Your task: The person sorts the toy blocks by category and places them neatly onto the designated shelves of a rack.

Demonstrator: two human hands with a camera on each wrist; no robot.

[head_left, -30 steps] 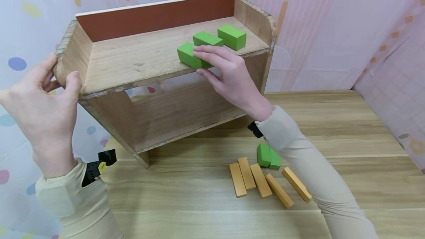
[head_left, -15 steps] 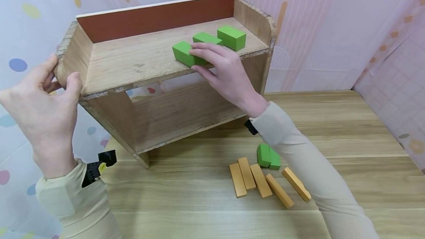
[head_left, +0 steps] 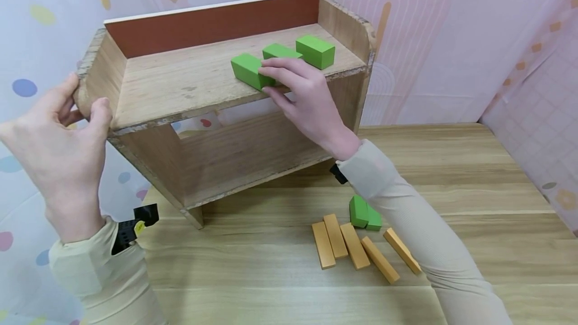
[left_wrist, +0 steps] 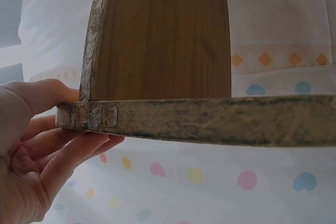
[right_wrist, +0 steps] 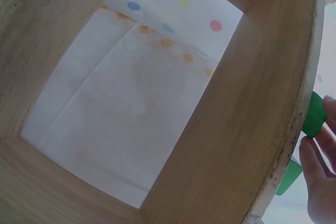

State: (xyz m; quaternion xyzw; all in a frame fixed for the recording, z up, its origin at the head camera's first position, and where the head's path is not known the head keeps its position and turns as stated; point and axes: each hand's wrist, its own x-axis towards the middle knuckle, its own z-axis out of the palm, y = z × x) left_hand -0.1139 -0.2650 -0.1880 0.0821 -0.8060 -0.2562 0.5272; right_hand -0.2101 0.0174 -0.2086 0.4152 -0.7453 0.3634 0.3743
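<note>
Though partly hidden, leftmost green block [head_left: 247, 70] apparently pinched in right grip [head_left: 304, 97], protruding leftward.

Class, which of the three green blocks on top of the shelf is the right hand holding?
The leftmost green block, gripped by the right hand. The middle block is partly hidden behind that hand; the rightmost block sits farther along, ungripped.

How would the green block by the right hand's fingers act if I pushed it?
The green block probably won't roll, because its sides are flat. It seems stiff, with straight edges. Pushed outward, it might fall, being near the front of the shelf.
</note>
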